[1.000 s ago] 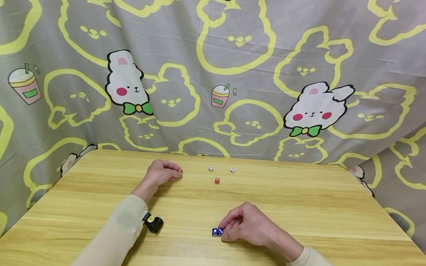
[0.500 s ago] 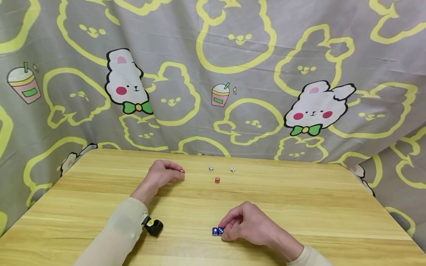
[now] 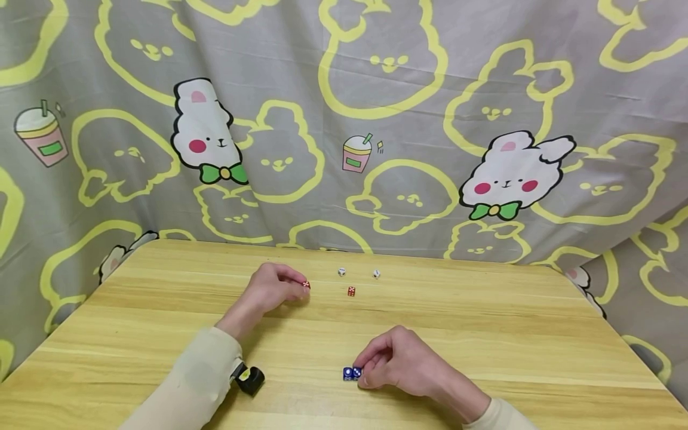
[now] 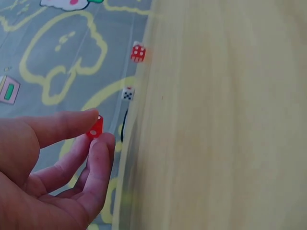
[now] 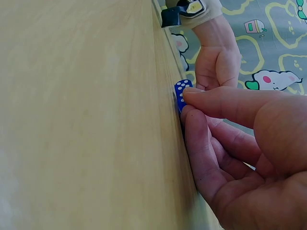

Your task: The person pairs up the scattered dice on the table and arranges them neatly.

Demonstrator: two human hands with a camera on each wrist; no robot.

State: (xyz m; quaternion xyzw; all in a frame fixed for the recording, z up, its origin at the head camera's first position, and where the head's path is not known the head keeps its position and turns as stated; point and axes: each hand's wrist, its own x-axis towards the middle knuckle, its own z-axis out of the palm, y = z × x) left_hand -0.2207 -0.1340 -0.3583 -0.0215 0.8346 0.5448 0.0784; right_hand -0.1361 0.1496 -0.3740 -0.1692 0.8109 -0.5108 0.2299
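My left hand [image 3: 271,286] pinches a red die [image 3: 306,285] between thumb and fingers, near the table's far side. The left wrist view shows this red die [image 4: 96,127] at the fingertips. To its right in the head view, another red die [image 3: 351,291] sits on the wood, with two white dice [image 3: 341,272] behind it, apart from each other. Nearer the front, my right hand [image 3: 400,364] pinches the right one of two blue dice [image 3: 348,374], which stand side by side on the table. Fingertips partly cover that blue die [image 5: 183,89] in the right wrist view.
The light wooden table [image 3: 484,322] reaches back to a grey curtain [image 3: 301,77] printed with yellow outlines and rabbits. A black wrist camera [image 3: 249,380] is strapped to the left sleeve [image 3: 188,376], low over the tabletop.
Carrying the red die, my left hand has shifted to the right and slightly toward the front, closer to the other red die. My right hand and the blue dice have stayed put.
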